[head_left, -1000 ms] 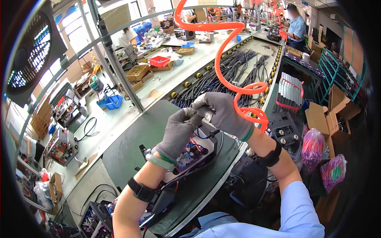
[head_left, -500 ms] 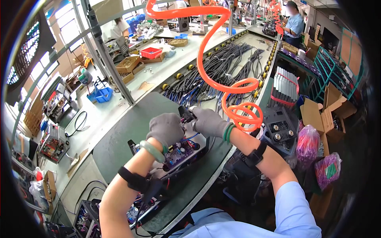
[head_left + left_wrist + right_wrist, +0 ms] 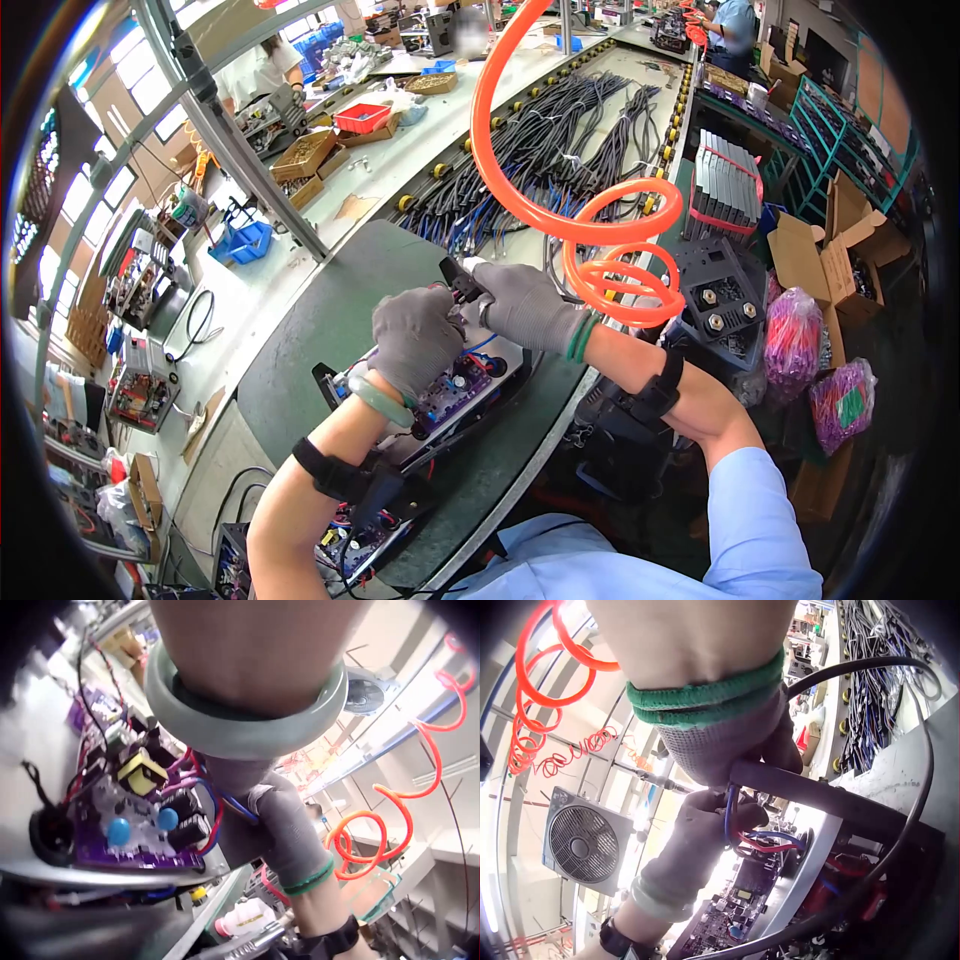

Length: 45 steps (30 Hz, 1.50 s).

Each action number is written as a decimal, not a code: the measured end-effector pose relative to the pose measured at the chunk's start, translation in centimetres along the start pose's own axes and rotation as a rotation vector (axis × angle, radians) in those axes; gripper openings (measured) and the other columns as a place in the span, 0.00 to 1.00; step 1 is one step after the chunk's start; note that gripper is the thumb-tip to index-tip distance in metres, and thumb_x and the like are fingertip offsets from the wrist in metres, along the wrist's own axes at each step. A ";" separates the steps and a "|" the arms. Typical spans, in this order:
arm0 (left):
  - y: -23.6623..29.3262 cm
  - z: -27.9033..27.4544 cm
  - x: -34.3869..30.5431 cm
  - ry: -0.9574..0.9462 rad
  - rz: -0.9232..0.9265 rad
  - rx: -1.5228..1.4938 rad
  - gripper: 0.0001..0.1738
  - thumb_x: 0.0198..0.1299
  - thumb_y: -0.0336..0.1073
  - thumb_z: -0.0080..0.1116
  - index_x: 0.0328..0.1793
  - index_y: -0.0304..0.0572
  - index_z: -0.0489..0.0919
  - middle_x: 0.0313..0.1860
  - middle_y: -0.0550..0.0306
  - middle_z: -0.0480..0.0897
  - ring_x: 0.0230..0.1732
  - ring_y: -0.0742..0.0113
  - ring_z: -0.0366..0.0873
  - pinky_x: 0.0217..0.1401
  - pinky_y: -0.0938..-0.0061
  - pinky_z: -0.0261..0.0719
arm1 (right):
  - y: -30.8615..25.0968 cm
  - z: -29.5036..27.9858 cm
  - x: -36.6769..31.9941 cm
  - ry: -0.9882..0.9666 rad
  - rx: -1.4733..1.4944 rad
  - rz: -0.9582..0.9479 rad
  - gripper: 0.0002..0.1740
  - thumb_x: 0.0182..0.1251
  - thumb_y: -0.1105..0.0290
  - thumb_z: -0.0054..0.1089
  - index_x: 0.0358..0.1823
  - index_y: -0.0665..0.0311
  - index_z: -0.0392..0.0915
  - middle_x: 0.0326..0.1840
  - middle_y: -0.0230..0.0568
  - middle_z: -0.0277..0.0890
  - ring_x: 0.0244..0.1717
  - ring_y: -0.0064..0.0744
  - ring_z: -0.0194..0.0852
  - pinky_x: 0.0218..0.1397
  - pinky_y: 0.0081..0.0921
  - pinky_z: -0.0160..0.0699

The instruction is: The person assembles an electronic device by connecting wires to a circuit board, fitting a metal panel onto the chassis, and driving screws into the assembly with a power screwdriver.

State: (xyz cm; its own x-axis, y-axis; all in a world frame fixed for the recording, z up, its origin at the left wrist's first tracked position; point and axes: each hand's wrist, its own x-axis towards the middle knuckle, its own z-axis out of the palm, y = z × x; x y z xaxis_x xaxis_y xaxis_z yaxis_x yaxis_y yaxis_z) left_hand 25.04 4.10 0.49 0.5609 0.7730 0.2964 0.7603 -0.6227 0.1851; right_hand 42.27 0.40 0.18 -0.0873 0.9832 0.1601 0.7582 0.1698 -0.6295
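An opened electronics unit with a purple circuit board (image 3: 450, 395) lies tilted on the green mat (image 3: 300, 300). My gloved right hand (image 3: 525, 305) grips a black end panel (image 3: 458, 278) at its far end; the right wrist view shows this panel (image 3: 802, 791) as a long dark bar under the glove. My gloved left hand (image 3: 412, 338) is bent in at the panel's inner side, close against the right hand. Beside its fingers, blue and red wires (image 3: 769, 844) loop from the panel to the board. I cannot tell what the left fingertips hold.
A coiled orange air hose (image 3: 620, 235) hangs just beyond the right hand. Bundles of black cables (image 3: 540, 150) lie on the conveyor behind. A second opened unit (image 3: 365, 545) sits near the left forearm. A bin with a black panel (image 3: 725, 300) stands at right.
A second ago both hands were raised together over the unit's far end. They came down and slightly apart, showing the black panel between them; over the last half second they have barely moved.
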 end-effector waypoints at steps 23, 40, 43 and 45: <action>1.3 -6.1 -1.6 -0.213 -0.465 -1.262 0.09 0.70 0.36 0.64 0.44 0.37 0.86 0.30 0.65 0.83 0.28 0.83 0.74 0.32 0.83 0.75 | -2.8 -3.2 -0.3 0.123 0.571 -0.152 0.09 0.63 0.82 0.63 0.44 0.67 0.82 0.33 0.38 0.82 0.41 0.26 0.85 0.45 0.25 0.83; 1.1 -2.3 -0.2 -0.161 0.021 0.186 0.07 0.58 0.35 0.61 0.38 0.42 0.84 0.38 0.48 0.88 0.39 0.47 0.88 0.40 0.55 0.85 | 0.1 0.6 0.3 0.006 -0.071 0.077 0.14 0.62 0.65 0.58 0.47 0.63 0.77 0.36 0.57 0.82 0.43 0.59 0.83 0.49 0.52 0.81; 0.6 -1.3 -0.2 -0.089 0.048 0.161 0.06 0.58 0.34 0.62 0.37 0.41 0.84 0.36 0.47 0.87 0.37 0.46 0.88 0.38 0.55 0.85 | 0.5 1.1 0.2 0.087 -0.068 0.015 0.14 0.62 0.65 0.60 0.45 0.64 0.78 0.33 0.56 0.81 0.40 0.59 0.83 0.45 0.52 0.81; 0.6 -1.0 -0.5 -0.035 0.055 0.132 0.05 0.56 0.34 0.60 0.34 0.41 0.82 0.33 0.46 0.85 0.35 0.44 0.86 0.37 0.52 0.82 | 0.4 1.0 0.1 0.120 -0.053 -0.008 0.13 0.62 0.64 0.61 0.44 0.65 0.78 0.31 0.55 0.81 0.38 0.58 0.84 0.43 0.52 0.80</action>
State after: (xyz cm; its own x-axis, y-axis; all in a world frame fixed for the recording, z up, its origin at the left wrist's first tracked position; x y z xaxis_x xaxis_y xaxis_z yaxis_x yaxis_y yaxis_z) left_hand 24.92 3.18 1.38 0.6126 0.7430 0.2695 0.7629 -0.6450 0.0442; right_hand 41.93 0.68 -0.81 -0.0185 0.9663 0.2568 0.7914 0.1711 -0.5868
